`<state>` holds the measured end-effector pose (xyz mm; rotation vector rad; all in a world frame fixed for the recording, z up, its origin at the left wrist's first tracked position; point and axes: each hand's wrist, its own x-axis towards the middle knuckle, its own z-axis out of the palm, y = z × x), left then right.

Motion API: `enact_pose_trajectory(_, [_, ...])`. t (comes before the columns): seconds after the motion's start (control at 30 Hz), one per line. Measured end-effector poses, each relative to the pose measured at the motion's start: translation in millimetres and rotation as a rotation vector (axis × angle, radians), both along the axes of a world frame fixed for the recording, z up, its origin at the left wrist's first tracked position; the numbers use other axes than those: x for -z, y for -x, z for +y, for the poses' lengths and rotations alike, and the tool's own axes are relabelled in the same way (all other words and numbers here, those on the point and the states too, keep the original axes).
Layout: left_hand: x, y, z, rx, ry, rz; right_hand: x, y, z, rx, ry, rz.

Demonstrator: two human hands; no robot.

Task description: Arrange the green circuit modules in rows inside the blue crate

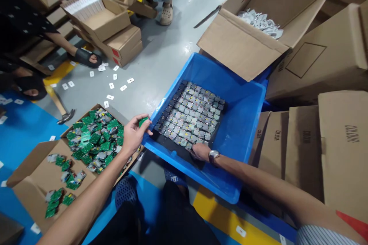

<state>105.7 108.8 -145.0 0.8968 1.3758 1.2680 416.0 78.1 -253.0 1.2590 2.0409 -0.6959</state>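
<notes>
One flat green board (143,121): my left hand (135,133) is pinching it; my right hand (201,151) is curling, grip unclear, beside knobbly gridded modules (189,114)

At the wrist of the right hand (201,151) sits a wristwatch (214,154) with a round, pale face, a silvery metal case and a dark strap. Further up that arm, the sleeve (322,235) shows narrow light and dark lengthwise stripes. Plain, very dark trousers (178,214) cover the legs above a dark bluish left shoe (126,193) dotted with rounded holes and a dark right shoe (181,182) bearing a small whitish rectangular mark (174,178).
</notes>
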Motion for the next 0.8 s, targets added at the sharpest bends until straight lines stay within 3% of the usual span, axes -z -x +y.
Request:
enact_pose_trajectory(0.23, [-1.6,-0.2,-0.5,0.004,-0.002,0.011,-6.4,-3.8,-3.4,0.001,0.055,-0.018])
enact_pose_trajectory(0.37, [-2.9,0.0,-2.0,0.037,-0.003,0.034,-20.0,-0.3,22.4,0.105,0.073,-0.019])
enact_pose_trajectory(0.43, [-3.4,-1.9,-2.8,0.090,-0.023,0.053,-38.1,8.5,47.3,0.234,0.126,0.144])
enact_pose_trajectory(0.57, [-6.9,-12.2,-4.5,0.224,-0.156,0.199,-94.7,47.1,91.5,0.613,0.288,0.901])
enact_pose_trajectory(0.63, [-11.2,-18.7,-6.7,0.309,-0.255,0.339,-123.3,71.0,97.9,0.681,0.469,1.166])
enact_pose_trajectory(0.73, [-18.8,-25.4,-13.6,0.415,-0.373,0.459,-150.7,96.9,89.0,0.714,0.621,1.297])
enact_pose_trajectory(0.8, [-22.7,-26.8,-19.9,0.462,-0.384,0.443,-154.6,101.1,80.8,0.754,0.643,1.300])
